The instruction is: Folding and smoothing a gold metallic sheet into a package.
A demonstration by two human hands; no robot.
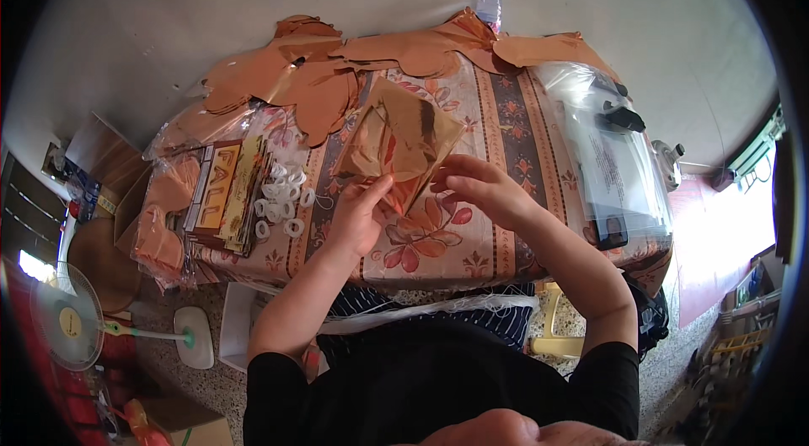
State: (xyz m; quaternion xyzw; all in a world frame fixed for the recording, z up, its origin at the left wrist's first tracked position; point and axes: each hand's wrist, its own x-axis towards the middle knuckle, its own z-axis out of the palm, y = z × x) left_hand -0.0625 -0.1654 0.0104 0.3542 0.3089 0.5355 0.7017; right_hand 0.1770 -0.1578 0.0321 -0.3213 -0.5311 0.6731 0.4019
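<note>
Over the middle of the table I hold a bundle of shiny gold foil sheets [403,138], with a reddish fold showing along its lower part. My left hand [361,214] grips the lower left edge, thumb on top and the other fingers underneath. On the opposite side, the bent fingers of my right hand [484,189] meet the lower right edge; their tips are partly hidden. Left of my left hand lie several small white rolls [282,197], perhaps ribbon or tape. Beside them sits a stack of printed gold and brown cards [229,193].
Copper-coloured cutouts [404,52] line the table's back edge, and bagged ones [164,218] lie at left. A water bottle [489,6] stands at the back. Clear plastic bags [611,160] and a dark phone [611,232] occupy the right side. A fan [72,320] stands lower left.
</note>
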